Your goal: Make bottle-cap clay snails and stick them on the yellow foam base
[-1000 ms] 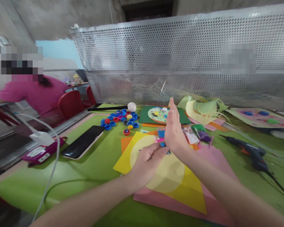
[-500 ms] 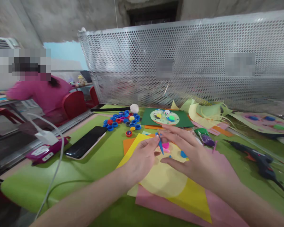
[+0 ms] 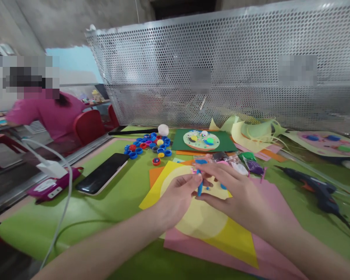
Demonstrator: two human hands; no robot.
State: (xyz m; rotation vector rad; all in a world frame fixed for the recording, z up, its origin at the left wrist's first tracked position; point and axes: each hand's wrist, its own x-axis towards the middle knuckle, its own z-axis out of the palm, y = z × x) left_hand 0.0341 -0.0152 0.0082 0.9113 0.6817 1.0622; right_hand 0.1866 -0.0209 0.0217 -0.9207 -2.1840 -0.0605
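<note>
My left hand (image 3: 177,198) is closed, its thumb and fingers pinching a thin strip of blue modelling clay (image 3: 200,186). The strip stands nearly upright and bends slightly. Curved around the strip, my right hand (image 3: 231,182) has its thumb at the lower end and its fingertips near the top. Both hands are above a pale yellow paper circle (image 3: 204,223), which lies on a bright yellow sheet (image 3: 242,245). Small blue and pink bits rest on the circle, partly hidden by my fingers.
Bottle caps (image 3: 138,151) cluster behind my left hand, near a phone (image 3: 103,174) and a purple power strip (image 3: 51,186) with a white cable. A decorated disc (image 3: 201,144) lies on green card. Clay bags (image 3: 253,165) and a glue gun (image 3: 317,192) are at right.
My right hand has closed in on the blue clay strip, its thumb now at the lower end. The strip looks thicker and slightly bent. The whole view has shifted a little.
</note>
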